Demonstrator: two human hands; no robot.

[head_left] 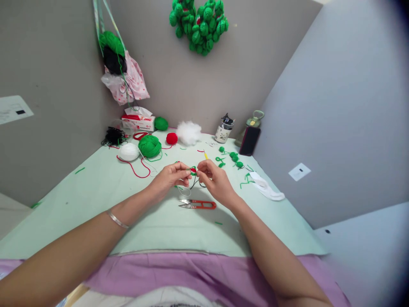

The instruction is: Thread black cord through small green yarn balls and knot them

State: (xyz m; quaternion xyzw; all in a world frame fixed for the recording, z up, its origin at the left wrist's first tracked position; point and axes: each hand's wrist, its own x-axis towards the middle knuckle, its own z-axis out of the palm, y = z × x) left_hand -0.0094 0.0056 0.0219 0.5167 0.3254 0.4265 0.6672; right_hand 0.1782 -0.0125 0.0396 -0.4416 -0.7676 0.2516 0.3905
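I pinch the small red-and-green crocheted piece [193, 171] between thumb and fingertip of my left hand [175, 175], probably to steady it. My right hand [214, 177] curls at its other edge; I cannot tell what those fingers grip. A yellow tool [205, 156] shows just beyond them. The orange snips [200, 207] lie on the surface [150, 232] nearer me than my fingers, seemingly for easy reach; the white stuffing [189, 133] sits well beyond, likely out of the way.

Grey-brown back wall [153, 51], darker left wall [47, 55], paler blue-grey right wall [335, 111], white panels [299, 172] with dark rectangles on both side walls, pale mint-green surface [153, 234] between them, soft light
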